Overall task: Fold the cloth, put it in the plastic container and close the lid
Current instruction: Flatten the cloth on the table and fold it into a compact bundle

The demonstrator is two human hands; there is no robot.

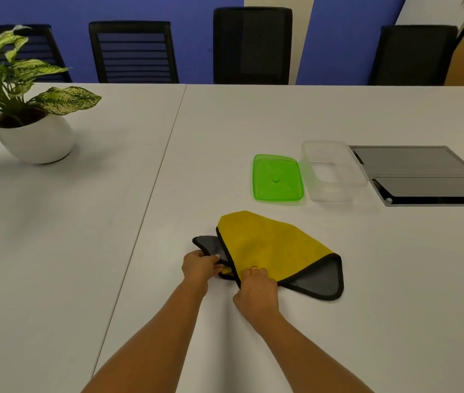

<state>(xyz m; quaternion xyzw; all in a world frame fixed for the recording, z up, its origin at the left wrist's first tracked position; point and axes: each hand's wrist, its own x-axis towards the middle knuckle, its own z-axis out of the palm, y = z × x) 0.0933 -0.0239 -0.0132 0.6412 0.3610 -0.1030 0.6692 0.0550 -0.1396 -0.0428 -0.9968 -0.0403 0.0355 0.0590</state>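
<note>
A yellow cloth (270,245) with a grey underside and black trim lies partly folded on the white table, near me. My left hand (200,265) pinches its near left corner, where grey fabric sticks out. My right hand (256,285) grips the near edge of the yellow flap, a ring on one finger. Beyond the cloth, a green lid (276,177) lies flat on the table. The clear plastic container (334,170) stands open and empty just right of the lid.
A potted plant (30,129) in a white bowl stands at the far left. A grey flap panel (423,174) is set into the table right of the container. Black chairs (252,45) line the far edge. A seam (151,199) runs between two tabletops.
</note>
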